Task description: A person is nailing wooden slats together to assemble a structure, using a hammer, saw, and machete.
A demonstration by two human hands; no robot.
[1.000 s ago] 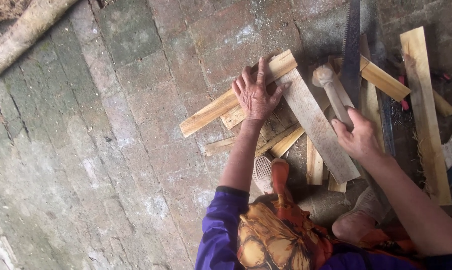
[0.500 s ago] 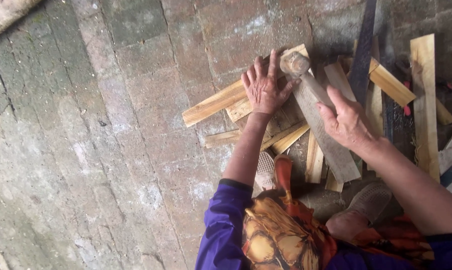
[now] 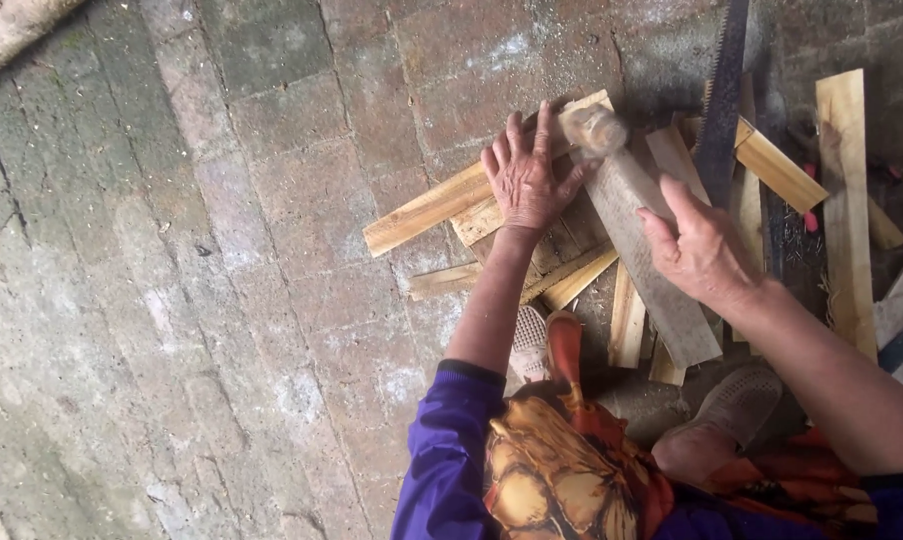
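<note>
Left hand (image 3: 524,180) spread flat on pale wood slats (image 3: 441,205), right hand (image 3: 699,250) gripping a mallet (head blurred) (image 3: 611,160), weathered grey.

No pkgs, labels, signs or screens in view.

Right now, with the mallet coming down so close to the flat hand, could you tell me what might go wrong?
The wooden mallet in the right hand blurs right beside the left hand, which lies flat on the pale slats; a slip could likely strike the fingers. The handsaw lies teeth exposed next to the right wrist, so a wide swing might graze it. The loose, overlapping slats may shift under pressure.
</note>
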